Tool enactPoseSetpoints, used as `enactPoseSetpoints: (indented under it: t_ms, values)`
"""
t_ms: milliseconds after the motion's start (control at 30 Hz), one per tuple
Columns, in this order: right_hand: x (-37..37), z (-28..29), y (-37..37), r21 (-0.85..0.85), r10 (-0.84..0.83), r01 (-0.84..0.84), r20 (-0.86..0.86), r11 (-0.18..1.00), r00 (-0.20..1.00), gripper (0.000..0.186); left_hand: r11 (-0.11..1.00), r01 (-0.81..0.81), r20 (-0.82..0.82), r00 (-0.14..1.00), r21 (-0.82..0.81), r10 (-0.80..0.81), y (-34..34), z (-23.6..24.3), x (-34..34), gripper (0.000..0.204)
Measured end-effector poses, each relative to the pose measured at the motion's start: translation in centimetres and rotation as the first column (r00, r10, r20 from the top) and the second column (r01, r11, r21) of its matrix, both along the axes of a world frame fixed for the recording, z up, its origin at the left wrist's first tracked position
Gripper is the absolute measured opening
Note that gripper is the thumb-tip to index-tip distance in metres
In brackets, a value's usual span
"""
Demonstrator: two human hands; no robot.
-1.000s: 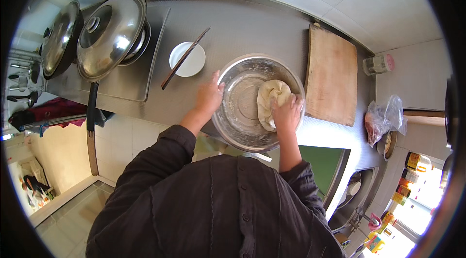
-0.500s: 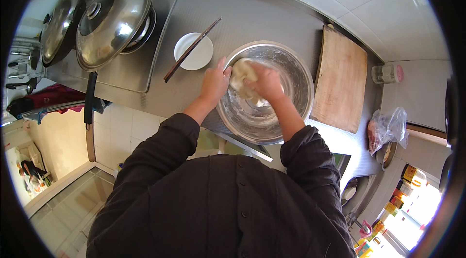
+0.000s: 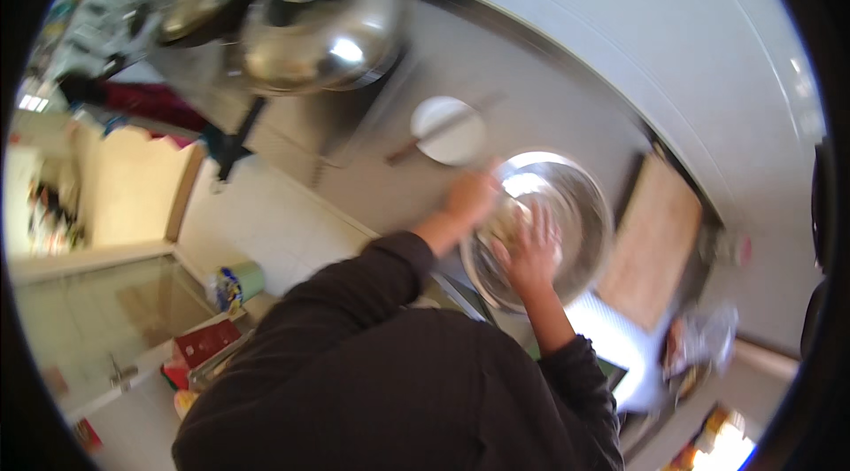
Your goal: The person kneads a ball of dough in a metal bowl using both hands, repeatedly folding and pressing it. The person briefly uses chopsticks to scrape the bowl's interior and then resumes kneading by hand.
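Note:
A wide metal mixing bowl (image 3: 595,205) stands on the counter in front of me, its inside smeared with pale residue. My left hand (image 3: 472,196) is closed on the bowl's left rim, its fingers blurred by motion. Inside, a lump of pale dough (image 3: 501,223) lies against the left wall, partly hidden by my hands. My right hand (image 3: 534,250) is over the dough's right side with its fingers spread; whether the palm presses on it I cannot tell.
Behind the bowl to the left, chopsticks (image 3: 403,153) lie across a small white bowl (image 3: 449,145). A lidded pan (image 3: 328,37) stands at the far left. To the right are a wooden cutting board (image 3: 653,241), a glass jar (image 3: 728,250) and a plastic bag (image 3: 704,334).
My view has swung, so the counter appears tilted and shifted right. My right hand's fingers have opened out from the dough; my left stays at the rim.

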State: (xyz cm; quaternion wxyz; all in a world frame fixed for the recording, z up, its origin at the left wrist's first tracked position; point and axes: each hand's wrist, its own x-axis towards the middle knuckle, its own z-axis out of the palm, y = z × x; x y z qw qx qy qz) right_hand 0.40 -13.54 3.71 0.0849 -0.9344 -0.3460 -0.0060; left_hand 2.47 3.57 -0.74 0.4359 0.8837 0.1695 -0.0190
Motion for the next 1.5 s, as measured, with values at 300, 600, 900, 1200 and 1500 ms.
enactPoseSetpoints:
  t_ms: [300,600,900,1200,1500]
  values:
    - [1.1,-3.5,3.0,-0.076,0.047,-0.047,-0.002,0.996,0.999,0.056,0.999,0.010,0.092,0.996,0.039,-0.014,-0.5,-0.4,-1.3,0.044]
    - [8.0,-7.0,2.8,-0.041,-0.083,0.081,-0.054,0.996,0.995,0.036,0.986,0.040,0.146,0.987,0.160,-0.064,0.1,-1.8,-0.6,0.044]
    - [3.8,1.4,0.4,0.219,0.181,-0.154,-0.109,0.964,0.977,0.034,0.960,-0.069,0.105,0.994,0.270,0.042,0.7,-0.6,0.6,0.038]
    - [-3.3,-0.6,0.8,0.055,-0.019,0.017,0.023,0.998,1.000,0.037,0.966,-0.015,0.114,0.993,0.259,-0.015,0.5,-0.4,-1.3,0.038]
    - [3.1,-5.0,3.9,0.109,0.029,-0.022,-0.063,0.994,0.998,0.017,0.989,-0.052,0.033,0.998,0.139,0.048,0.0,0.3,-2.2,0.040]
